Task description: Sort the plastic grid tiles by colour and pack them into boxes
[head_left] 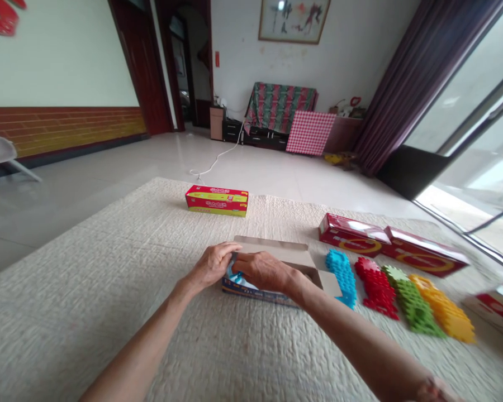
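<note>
An open cardboard box (272,245) with a dark blue printed side lies in front of me, its flaps folded out. My left hand (213,263) is closed on the box's left end, thumb and fingers at the edge. Over the opening, my right hand (263,270) reaches in with its fingers curled down onto a light blue plastic piece (235,277). The back of that hand hides much of the box's inside. To the right lie rows of interlocking plastic pieces: blue (342,276), red (376,286), green (414,301) and yellow (444,307).
A red and yellow-green box (217,201) stands ahead on the cream quilted mat (109,268). Two dark red boxes (354,235) are behind the plastic rows, and a white and red box (498,304) sits at far right. A white cord (216,159) crosses the tiled floor.
</note>
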`<state>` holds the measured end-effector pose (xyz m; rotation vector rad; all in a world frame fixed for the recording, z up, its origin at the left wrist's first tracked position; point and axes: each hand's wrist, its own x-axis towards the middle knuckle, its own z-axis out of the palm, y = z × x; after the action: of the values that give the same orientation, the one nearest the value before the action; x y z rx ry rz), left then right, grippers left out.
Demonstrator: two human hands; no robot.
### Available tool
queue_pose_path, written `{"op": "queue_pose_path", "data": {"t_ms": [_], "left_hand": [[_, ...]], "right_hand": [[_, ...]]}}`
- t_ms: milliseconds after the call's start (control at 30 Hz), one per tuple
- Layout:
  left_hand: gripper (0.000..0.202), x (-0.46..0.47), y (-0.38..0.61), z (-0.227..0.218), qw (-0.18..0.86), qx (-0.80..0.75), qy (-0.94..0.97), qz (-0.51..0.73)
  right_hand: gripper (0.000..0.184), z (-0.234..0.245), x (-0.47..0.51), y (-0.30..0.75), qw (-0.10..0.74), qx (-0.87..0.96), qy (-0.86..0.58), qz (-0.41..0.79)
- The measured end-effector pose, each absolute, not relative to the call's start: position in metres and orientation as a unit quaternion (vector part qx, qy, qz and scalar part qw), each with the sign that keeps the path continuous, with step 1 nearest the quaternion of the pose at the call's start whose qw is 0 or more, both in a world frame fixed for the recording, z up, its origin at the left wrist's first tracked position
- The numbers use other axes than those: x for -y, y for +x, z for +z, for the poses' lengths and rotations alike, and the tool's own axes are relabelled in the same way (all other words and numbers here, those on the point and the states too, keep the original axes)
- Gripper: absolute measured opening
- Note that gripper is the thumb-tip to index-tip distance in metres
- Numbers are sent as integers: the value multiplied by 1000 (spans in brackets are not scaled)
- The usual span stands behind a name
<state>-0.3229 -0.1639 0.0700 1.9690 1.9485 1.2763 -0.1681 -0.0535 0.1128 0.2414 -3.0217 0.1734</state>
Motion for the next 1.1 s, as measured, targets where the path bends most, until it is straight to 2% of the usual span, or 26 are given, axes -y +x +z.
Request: {"op": "queue_pose_path", "data": {"t_ms": [333,533,800,1100], "left_hand": [[36,165,-324,69,64,-651,621,432],[34,165,-325,68,71,-650,621,432],[34,167,-324,69,92,-650,605,450],[36,167,-325,70,133,-661,570,469]], "right_hand": [[23,119,48,-164,58,993,98,16],[21,119,52,-171,26,991,128,-27],[20,110,54,-177,65,993,94,25],[19,113,56,-175,30,996,76,46]]}}
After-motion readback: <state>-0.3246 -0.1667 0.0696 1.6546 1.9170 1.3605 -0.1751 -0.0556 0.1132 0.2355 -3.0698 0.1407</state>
